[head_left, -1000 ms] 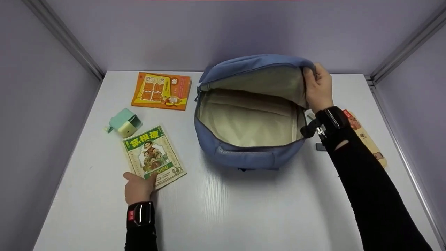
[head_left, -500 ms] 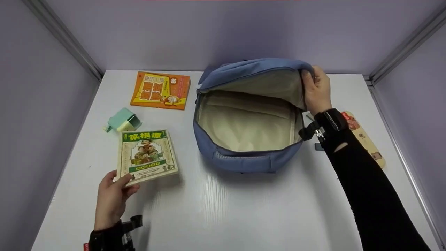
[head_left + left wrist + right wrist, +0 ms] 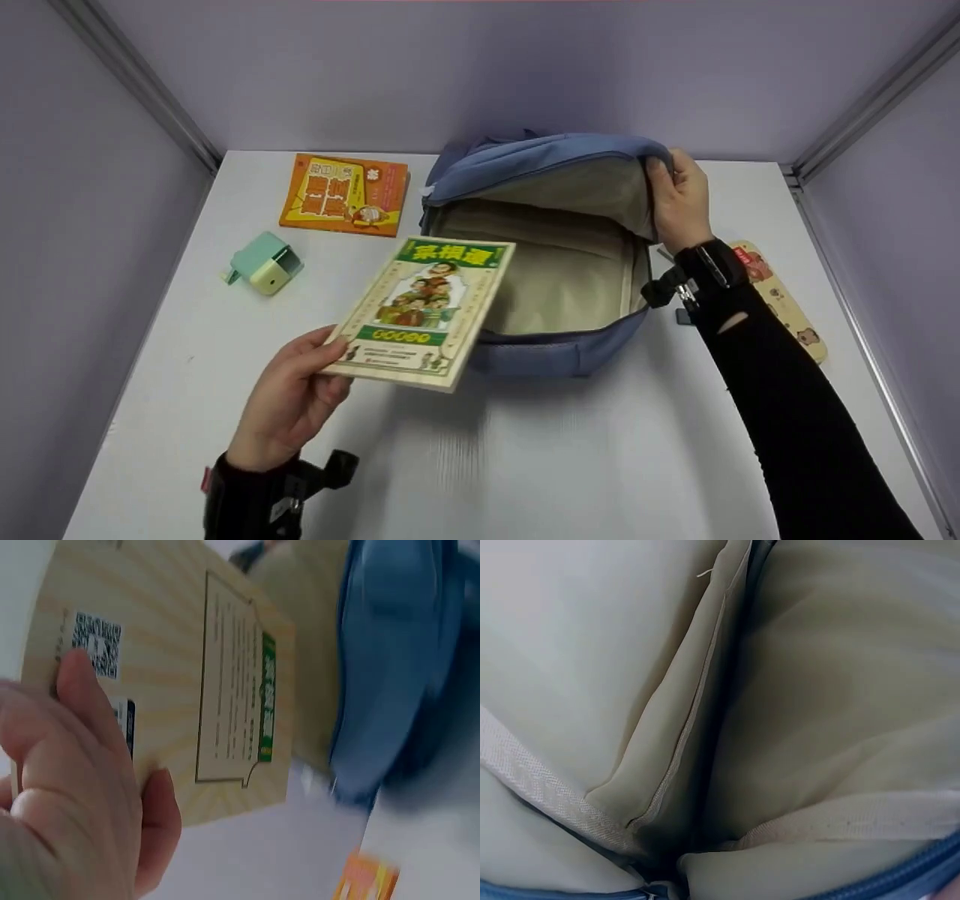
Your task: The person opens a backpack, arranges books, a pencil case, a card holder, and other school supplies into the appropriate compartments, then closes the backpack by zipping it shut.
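My left hand pinches a book by its lower left corner, thumb on the cover. The book has a green and cream cover and hangs tilted over the near left rim of a blue backpack. In the left wrist view the book's back cover shows a QR code, with fingers of the left hand against it. My right hand grips the backpack's raised front flap at its right side. The beige lining and an inner pocket fill the right wrist view.
An orange book lies at the back left of the table. In front of it stands a mint-green pencil sharpener. A beige case with bear pictures and a small dark block lie right of the backpack, partly behind the right arm.
My left hand has lifted the green and cream book off the table and carried it right to the backpack. The right hand keeps its grip on the flap, which has sunk slightly.
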`<act>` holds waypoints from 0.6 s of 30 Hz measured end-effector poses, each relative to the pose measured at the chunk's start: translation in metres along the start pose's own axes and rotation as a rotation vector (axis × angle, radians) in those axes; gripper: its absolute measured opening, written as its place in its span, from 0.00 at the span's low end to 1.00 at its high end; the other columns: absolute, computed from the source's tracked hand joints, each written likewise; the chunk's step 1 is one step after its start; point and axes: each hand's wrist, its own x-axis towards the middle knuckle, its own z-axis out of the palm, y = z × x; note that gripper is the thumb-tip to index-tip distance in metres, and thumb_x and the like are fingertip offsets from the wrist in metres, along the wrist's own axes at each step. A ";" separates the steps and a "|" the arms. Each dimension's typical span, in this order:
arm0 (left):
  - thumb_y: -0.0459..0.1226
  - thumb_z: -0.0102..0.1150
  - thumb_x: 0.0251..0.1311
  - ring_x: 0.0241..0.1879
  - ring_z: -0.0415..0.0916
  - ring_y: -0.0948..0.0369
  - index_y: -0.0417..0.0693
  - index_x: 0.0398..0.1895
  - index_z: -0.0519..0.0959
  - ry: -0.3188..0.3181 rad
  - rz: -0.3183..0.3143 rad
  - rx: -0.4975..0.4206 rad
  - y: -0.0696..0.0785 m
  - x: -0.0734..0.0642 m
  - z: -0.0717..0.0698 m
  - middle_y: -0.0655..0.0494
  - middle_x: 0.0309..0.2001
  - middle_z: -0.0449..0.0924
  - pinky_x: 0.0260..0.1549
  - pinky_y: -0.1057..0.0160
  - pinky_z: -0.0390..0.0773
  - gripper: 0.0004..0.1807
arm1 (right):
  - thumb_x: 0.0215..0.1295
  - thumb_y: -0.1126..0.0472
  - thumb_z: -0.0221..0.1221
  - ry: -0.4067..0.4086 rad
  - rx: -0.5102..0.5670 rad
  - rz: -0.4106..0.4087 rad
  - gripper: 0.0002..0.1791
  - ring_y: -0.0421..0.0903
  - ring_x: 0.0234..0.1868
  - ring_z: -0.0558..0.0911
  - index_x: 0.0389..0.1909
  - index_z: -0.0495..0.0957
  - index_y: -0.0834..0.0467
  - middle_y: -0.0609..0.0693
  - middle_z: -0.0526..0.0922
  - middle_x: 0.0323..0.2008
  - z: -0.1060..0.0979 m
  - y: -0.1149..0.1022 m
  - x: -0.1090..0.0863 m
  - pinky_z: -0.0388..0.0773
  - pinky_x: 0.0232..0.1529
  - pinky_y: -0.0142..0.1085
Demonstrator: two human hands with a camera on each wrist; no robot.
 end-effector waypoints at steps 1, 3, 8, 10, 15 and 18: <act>0.35 0.42 0.76 0.22 0.67 0.72 0.35 0.63 0.67 -0.028 -0.031 0.000 0.000 0.008 0.008 0.53 0.43 0.87 0.23 0.77 0.70 0.17 | 0.69 0.60 0.58 -0.001 -0.001 0.000 0.09 0.34 0.33 0.71 0.28 0.79 0.47 0.35 0.77 0.25 0.000 0.000 0.000 0.63 0.40 0.28; 0.35 0.40 0.77 0.23 0.68 0.70 0.30 0.66 0.60 -0.077 -0.088 -0.004 0.001 0.027 0.024 0.53 0.42 0.86 0.25 0.76 0.71 0.21 | 0.69 0.61 0.59 -0.002 0.002 -0.003 0.09 0.34 0.33 0.71 0.28 0.79 0.47 0.34 0.77 0.25 0.000 0.000 -0.001 0.64 0.41 0.28; 0.33 0.34 0.77 0.24 0.74 0.69 0.28 0.66 0.58 -0.068 -0.173 -0.008 -0.005 0.078 0.055 0.54 0.36 0.82 0.27 0.76 0.73 0.20 | 0.71 0.65 0.56 -0.010 0.046 0.013 0.10 0.34 0.34 0.73 0.31 0.81 0.50 0.36 0.79 0.27 0.001 0.001 -0.002 0.66 0.42 0.28; 0.32 0.33 0.77 0.24 0.74 0.69 0.31 0.60 0.62 -0.048 -0.182 0.005 -0.008 0.096 0.064 0.55 0.34 0.80 0.27 0.76 0.72 0.16 | 0.71 0.67 0.54 -0.015 0.069 0.024 0.12 0.35 0.34 0.73 0.31 0.81 0.51 0.37 0.80 0.27 0.002 0.002 -0.004 0.66 0.41 0.28; 0.31 0.32 0.77 0.36 0.79 0.63 0.30 0.63 0.62 -0.017 -0.198 0.042 -0.016 0.131 0.082 0.46 0.44 0.76 0.39 0.74 0.79 0.18 | 0.71 0.67 0.54 -0.043 0.083 0.019 0.13 0.34 0.32 0.72 0.28 0.80 0.49 0.37 0.77 0.25 0.001 0.005 -0.007 0.65 0.39 0.28; 0.31 0.29 0.78 0.65 0.73 0.50 0.27 0.75 0.43 -0.099 -0.175 0.029 -0.019 0.145 0.087 0.31 0.71 0.58 0.67 0.63 0.71 0.28 | 0.71 0.65 0.55 -0.051 0.070 0.012 0.13 0.34 0.31 0.71 0.27 0.79 0.48 0.36 0.76 0.24 -0.001 0.006 -0.008 0.65 0.38 0.28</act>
